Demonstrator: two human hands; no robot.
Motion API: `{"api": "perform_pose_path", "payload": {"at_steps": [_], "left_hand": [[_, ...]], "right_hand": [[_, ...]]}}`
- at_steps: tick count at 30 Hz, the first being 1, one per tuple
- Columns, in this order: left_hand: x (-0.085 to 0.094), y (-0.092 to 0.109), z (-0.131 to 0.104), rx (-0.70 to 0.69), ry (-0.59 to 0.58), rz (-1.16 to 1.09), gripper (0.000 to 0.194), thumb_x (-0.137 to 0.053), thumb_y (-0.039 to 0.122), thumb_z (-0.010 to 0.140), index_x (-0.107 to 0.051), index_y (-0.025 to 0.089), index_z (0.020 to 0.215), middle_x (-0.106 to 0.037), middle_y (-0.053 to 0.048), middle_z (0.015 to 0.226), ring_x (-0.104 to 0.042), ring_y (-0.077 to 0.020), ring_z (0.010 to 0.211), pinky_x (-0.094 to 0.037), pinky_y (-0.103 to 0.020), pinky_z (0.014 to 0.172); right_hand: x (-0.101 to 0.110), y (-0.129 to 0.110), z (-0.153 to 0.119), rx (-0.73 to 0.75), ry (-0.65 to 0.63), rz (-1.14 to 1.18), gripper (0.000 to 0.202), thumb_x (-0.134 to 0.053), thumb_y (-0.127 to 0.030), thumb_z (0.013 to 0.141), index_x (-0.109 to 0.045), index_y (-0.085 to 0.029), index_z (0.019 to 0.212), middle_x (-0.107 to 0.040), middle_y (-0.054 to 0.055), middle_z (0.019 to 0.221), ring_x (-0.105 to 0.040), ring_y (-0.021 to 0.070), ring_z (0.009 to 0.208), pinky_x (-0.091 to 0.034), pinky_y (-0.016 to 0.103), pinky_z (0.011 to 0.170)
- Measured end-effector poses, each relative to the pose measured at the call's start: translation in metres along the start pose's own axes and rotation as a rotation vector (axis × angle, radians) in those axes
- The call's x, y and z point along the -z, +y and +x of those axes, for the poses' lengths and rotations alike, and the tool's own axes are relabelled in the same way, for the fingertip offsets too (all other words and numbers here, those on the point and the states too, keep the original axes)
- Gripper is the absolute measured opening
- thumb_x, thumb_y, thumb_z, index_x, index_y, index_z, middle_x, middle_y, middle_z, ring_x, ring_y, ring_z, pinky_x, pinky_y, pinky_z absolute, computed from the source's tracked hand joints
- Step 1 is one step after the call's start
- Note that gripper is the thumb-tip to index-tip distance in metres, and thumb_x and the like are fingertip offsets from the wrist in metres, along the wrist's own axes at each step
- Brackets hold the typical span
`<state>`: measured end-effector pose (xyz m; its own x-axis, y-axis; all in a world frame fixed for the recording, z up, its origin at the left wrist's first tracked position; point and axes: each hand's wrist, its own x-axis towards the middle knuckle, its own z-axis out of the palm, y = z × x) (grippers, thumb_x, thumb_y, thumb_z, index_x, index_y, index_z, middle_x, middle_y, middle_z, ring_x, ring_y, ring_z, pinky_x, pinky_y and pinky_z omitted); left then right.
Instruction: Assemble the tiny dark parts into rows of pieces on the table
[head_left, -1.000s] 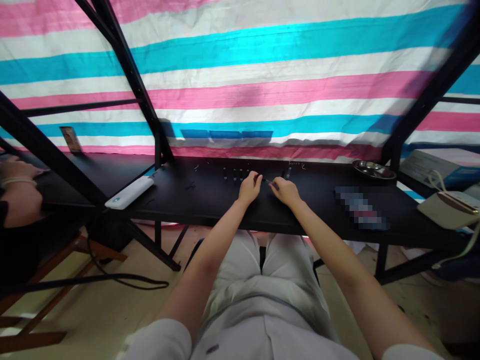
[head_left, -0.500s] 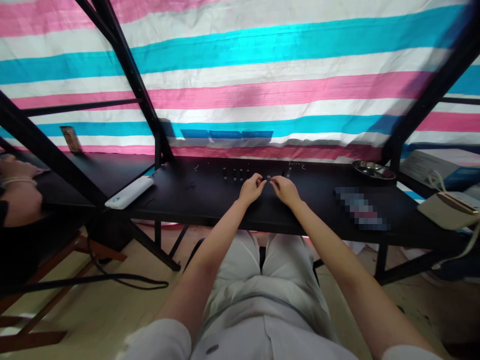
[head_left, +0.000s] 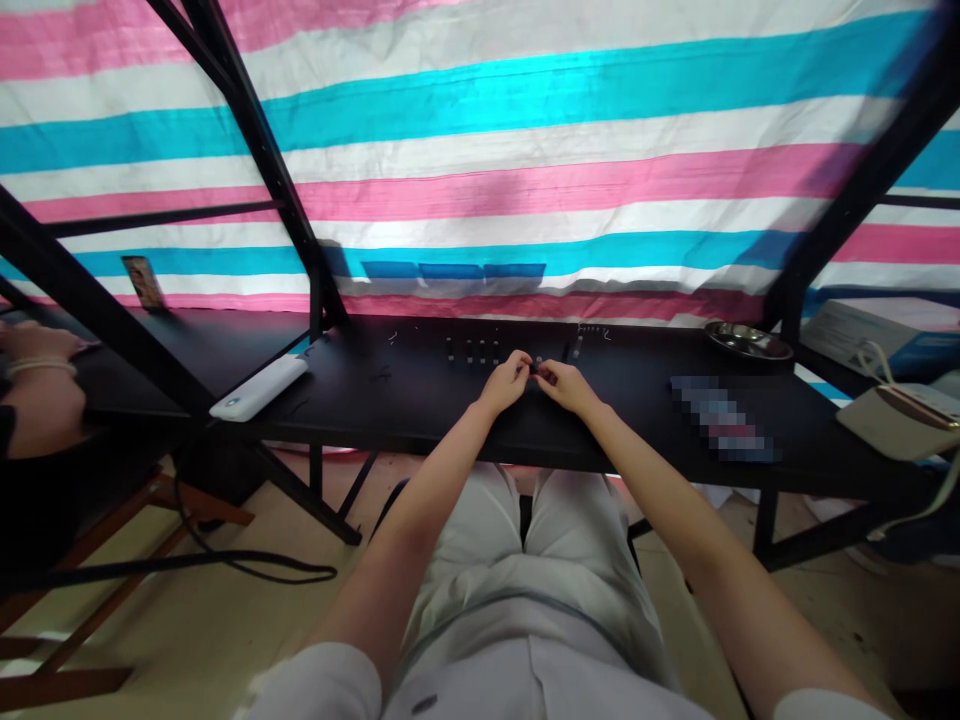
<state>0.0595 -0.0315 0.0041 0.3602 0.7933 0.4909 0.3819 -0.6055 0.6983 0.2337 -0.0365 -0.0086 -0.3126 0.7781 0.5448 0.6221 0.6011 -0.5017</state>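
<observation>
Over the middle of the black table (head_left: 405, 400), my left hand (head_left: 508, 382) is closed, its fingertips pinched. My right hand (head_left: 566, 386) is also closed and almost touches it, fingertip to fingertip. Between the fingertips is a small dark piece (head_left: 533, 368), too small to name. Just beyond the hands, a small pale piece (head_left: 539, 359) lies on the table. Several tiny light pieces (head_left: 470, 351) stand in short columns to the left of it. Further right, near the back edge, are a few more small pieces (head_left: 577, 346).
A white oblong case (head_left: 260, 387) lies at the table's left end. At right are a shiny metal dish (head_left: 748, 341), a blurred-out flat item (head_left: 721, 418) and a beige bag (head_left: 896, 420). Black frame posts (head_left: 259, 130) flank the table. Another person's arm (head_left: 45, 390) rests at far left.
My right fingertips have come slightly lower and closer to my left ones. The pale piece that was at the right fingertips now shows on the table beyond them.
</observation>
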Motion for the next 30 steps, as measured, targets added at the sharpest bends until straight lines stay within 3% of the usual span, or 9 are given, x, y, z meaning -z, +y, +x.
{"api": "perform_pose_path", "payload": {"at_steps": [7, 12, 18, 23, 30], "left_hand": [[-0.001, 0.002, 0.000, -0.010, 0.011, 0.068, 0.013, -0.046, 0.026, 0.086, -0.055, 0.018, 0.091, -0.060, 0.002, 0.075, -0.047, -0.0064, 0.055, -0.037, -0.019, 0.058], [-0.001, 0.004, -0.001, 0.009, 0.017, 0.091, 0.017, -0.050, 0.030, 0.085, -0.056, 0.019, 0.096, -0.064, 0.001, 0.083, -0.045, -0.0057, 0.052, -0.037, -0.019, 0.057], [-0.002, 0.002, -0.001, 0.013, 0.044, 0.091, 0.018, -0.049, 0.027, 0.085, -0.053, 0.019, 0.101, -0.064, 0.001, 0.083, -0.043, -0.0052, 0.050, -0.037, -0.019, 0.056], [-0.002, 0.000, 0.000, 0.043, 0.029, 0.116, 0.018, -0.049, 0.024, 0.084, -0.053, 0.019, 0.101, -0.064, 0.001, 0.083, -0.046, -0.0058, 0.051, -0.038, -0.019, 0.058], [-0.002, 0.000, 0.000, 0.057, 0.024, 0.143, 0.019, -0.049, 0.021, 0.083, -0.054, 0.019, 0.101, -0.065, 0.000, 0.083, -0.052, -0.0078, 0.059, -0.041, -0.021, 0.064]], "right_hand": [[0.002, -0.005, 0.001, -0.028, -0.033, 0.106, 0.026, -0.055, -0.043, 0.080, -0.055, -0.019, 0.071, -0.056, 0.000, 0.064, -0.048, 0.0114, 0.056, -0.040, 0.024, 0.059], [0.004, 0.002, 0.005, -0.110, 0.009, 0.082, 0.025, -0.055, -0.042, 0.078, -0.057, -0.018, 0.072, -0.059, 0.000, 0.064, -0.051, 0.0119, 0.057, -0.040, 0.024, 0.059], [0.017, 0.034, 0.010, -0.449, 0.210, -0.182, 0.019, -0.057, -0.034, 0.077, -0.064, -0.017, 0.079, -0.067, 0.006, 0.074, -0.059, 0.0170, 0.068, -0.042, 0.027, 0.067], [0.023, 0.051, 0.017, -0.598, 0.166, -0.262, 0.020, -0.058, -0.034, 0.078, -0.068, -0.017, 0.083, -0.070, 0.007, 0.079, -0.063, 0.0191, 0.077, -0.043, 0.027, 0.069], [0.026, 0.050, 0.027, -0.603, 0.096, -0.322, 0.020, -0.060, -0.034, 0.077, -0.070, -0.018, 0.084, -0.070, 0.008, 0.084, -0.063, 0.0197, 0.082, -0.045, 0.027, 0.072]]}}
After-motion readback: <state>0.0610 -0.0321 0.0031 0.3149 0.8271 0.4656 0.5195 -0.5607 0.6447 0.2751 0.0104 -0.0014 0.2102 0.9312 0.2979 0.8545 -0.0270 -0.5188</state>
